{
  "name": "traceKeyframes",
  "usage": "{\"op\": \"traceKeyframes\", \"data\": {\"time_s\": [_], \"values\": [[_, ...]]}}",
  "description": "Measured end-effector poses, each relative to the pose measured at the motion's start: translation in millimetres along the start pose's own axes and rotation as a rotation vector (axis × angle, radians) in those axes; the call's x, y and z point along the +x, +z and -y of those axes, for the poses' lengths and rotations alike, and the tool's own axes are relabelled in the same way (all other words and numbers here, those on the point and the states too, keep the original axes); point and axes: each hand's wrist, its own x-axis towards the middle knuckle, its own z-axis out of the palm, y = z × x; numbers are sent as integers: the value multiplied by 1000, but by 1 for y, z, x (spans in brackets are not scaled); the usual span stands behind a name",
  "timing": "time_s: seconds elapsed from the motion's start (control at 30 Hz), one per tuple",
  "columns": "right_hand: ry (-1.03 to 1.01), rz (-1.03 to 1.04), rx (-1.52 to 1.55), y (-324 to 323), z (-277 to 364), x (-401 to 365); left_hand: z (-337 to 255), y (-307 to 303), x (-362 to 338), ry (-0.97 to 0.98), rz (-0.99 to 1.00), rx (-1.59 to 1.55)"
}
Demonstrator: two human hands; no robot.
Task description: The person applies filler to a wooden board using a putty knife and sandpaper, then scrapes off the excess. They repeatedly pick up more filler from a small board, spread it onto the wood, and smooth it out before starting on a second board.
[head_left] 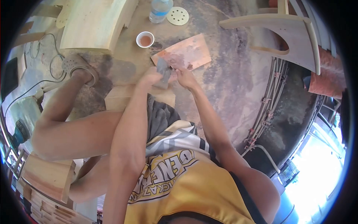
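- Left hand [151, 77] is closed on the lower left part of a dark grey sheet [163, 70]. Fingers are curled round it.
- Right hand [185, 77] pinches the sheet's right edge, fingertips pressed together on it.
- The sheet sits between the two hands, held off the floor, just above a pale wood block [116, 98] and in front of the knees.
- It looks like abrasive paper, though the grain is too blurred to confirm.
- Handling, my read: light and thin, limp if held by one corner, creases easily. One face is probably gritty, so it is unlikely to slip. Best held at two opposite edges, as here.
- Just beyond the hands a reddish-brown flat board [188, 50] lies on the stained floor [231, 74].
- Further out are a small cup [145, 39] with brownish liquid, a water bottle [160, 9] and a perforated sanding disc [177, 16].
- On the left are a sandalled foot [79, 65], a curved wood panel [95, 24] and a teal power tool [19, 130] with its cable.
- A curved wooden frame piece [287, 33] lies upper right, well apart.
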Motion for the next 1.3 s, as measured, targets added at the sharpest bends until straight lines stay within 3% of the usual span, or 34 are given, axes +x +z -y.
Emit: {"op": "traceKeyframes", "data": {"time_s": [0.13,0.23,0.3,0.4,0.57,0.63,0.7,0.8,0.87,0.97,1.2,1.3], "values": [[125,-6,9,-8,-4,7,11,6,0,-78,-98,-115],[90,5,12,-10,10,-8,-5,4,-15,-124,-164,-201],[-147,-25,15,-9,26,-20,-15,6,-22,-147,-163,-211],[-9,54,-119,-6,52,-27,-20,6,-26,-162,-188,-217],[-94,-53,-102,17,20,4,-22,-1,-27,-159,-65,-85],[-138,-123,-120,9,19,6,-15,8,-24,-97,-130,-165],[139,-9,-56,-7,25,9,-6,8,-18,-30,-206,-245],[62,-22,-166,-27,39,-7,-1,2,-6,-110,-240,-189],[50,10,-161,-26,36,-15,-8,5,-11,-66,-267,-348],[15,24,-106,-14,36,-19,-39,6,-39,-118,-211,-389],[108,-41,-78,1,10,10,-18,3,-25,-67,-104,-440],[23,-31,-77,-1,6,2,-13,0,-18,-60,-131,-484]]}}
